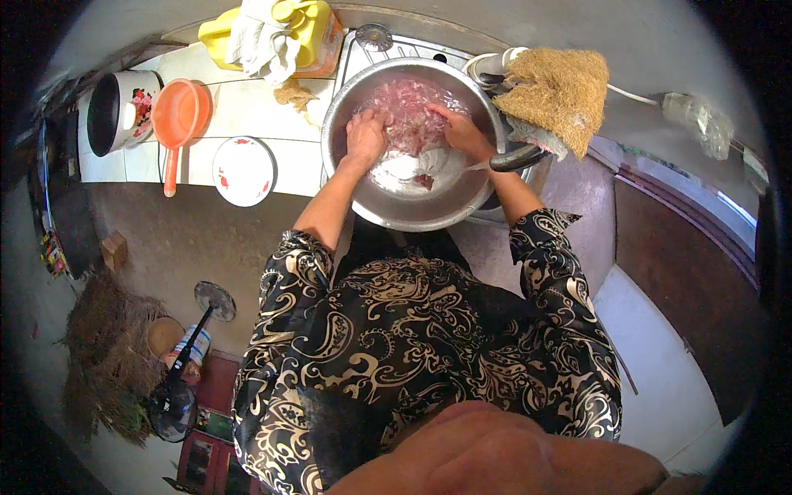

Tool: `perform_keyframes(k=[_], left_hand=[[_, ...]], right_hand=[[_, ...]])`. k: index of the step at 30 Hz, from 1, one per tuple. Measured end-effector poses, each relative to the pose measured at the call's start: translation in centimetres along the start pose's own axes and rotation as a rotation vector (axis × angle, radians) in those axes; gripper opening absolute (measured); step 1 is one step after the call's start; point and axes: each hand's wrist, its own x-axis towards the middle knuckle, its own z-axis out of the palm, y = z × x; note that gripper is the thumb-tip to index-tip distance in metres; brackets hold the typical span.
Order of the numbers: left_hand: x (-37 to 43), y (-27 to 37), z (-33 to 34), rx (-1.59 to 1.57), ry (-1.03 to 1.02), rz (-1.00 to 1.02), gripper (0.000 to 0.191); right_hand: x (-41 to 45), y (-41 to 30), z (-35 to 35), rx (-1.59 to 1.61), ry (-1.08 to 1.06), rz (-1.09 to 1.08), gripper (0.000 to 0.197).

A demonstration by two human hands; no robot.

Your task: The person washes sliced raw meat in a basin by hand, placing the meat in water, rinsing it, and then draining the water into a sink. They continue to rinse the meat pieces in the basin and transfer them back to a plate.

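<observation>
A wide metal basin (pixel 414 221) stands before me, with pinkish raw meat (pixel 411 99) in water inside it. My left hand (pixel 366 137) reaches in over the near left side, its fingers at the meat's left edge. At the meat's right edge is my right hand (pixel 463 131), with some of its fingers hidden in the pieces. A small dark red scrap (pixel 424 181) lies apart, low in the basin. From the right, a black spout or hose end (pixel 516 158) reaches over the rim near my right wrist, and a thin stream seems to leave it.
The basin rests partly over a metal sink or stove top (pixel 354 54). Left of it are a yellow jerrycan (pixel 325 37) with a white cloth (pixel 260 43), an orange dipper (pixel 176 111), a flowered pot (pixel 133 111) and a white lid (pixel 243 171). A brown fibre mat (pixel 554 93) hangs at right.
</observation>
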Motion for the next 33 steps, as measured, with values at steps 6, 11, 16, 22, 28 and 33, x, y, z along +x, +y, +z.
perform_keyframes(k=[6,11,16,22,28,33], left_hand=[[-2.6,3.3,1.6,0.111,-0.116,-0.058,0.078],[0.7,4.0,2.1,-0.138,-0.205,-0.025,0.041],[0.5,4.3,-1.1,0.041,-0.313,-0.018,0.035],[0.8,5.0,-3.7,0.166,-0.188,-0.049,0.062],[2.2,3.4,-1.0,-0.143,-0.108,-0.103,0.055],[6.3,7.4,2.2,-0.410,-0.131,0.080,0.032]], right_hand=[[-1.0,-1.0,2.0,-0.433,0.215,0.033,0.049],[1.6,0.1,4.6,-0.296,0.039,0.505,0.024],[1.3,-5.5,0.8,-0.123,-0.043,0.284,0.021],[1.8,-6.2,-1.2,-0.469,0.103,0.131,0.057],[5.5,-0.4,4.0,-0.247,0.029,0.288,0.052],[0.0,10.9,1.1,0.108,0.178,0.504,0.024]])
